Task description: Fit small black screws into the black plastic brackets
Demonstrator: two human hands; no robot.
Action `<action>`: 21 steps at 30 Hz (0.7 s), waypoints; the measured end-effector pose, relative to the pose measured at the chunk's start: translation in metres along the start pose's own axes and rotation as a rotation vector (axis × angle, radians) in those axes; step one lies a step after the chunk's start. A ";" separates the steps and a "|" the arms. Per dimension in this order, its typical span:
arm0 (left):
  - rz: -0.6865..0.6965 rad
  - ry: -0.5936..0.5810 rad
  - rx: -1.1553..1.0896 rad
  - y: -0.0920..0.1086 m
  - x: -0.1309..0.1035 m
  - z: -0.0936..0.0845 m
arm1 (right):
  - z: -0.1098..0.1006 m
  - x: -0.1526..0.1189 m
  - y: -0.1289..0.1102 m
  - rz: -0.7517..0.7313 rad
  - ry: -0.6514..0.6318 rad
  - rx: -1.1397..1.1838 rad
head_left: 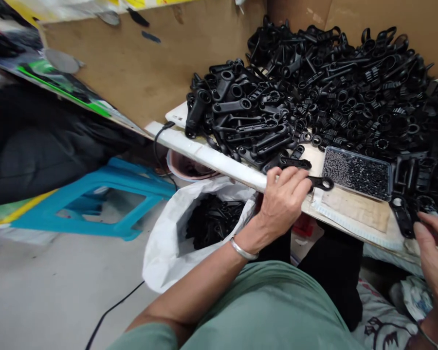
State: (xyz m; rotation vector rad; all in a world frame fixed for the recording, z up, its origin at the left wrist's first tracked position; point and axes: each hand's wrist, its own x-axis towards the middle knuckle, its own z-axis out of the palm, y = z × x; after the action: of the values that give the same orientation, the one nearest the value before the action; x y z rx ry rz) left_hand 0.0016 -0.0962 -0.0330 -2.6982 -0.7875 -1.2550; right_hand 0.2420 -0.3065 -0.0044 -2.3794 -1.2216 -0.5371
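A slim black plastic part with a ring-shaped end (319, 182) sits at the near edge of the pale tabletop (316, 159), grasped by the fingers of the left hand (282, 199), its visible length running crosswise, ring toward the shallow clear plastic box (355, 188). The right hand (436, 250) is well apart from it, fingers parted around nothing visible, just beside a flat black plastic lever (404, 218). Beyond lies a big heap of black plastic parts (343, 92).
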 end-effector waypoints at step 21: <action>0.138 -0.112 -0.196 0.030 -0.017 0.013 | 0.061 0.102 -0.072 -0.108 -0.500 -0.216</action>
State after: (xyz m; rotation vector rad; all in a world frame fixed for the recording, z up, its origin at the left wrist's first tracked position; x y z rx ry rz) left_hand 0.0157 -0.1262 -0.0498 -2.9404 -0.5005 -1.2188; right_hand 0.2469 -0.1684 0.0091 -2.7452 -1.5731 -0.1029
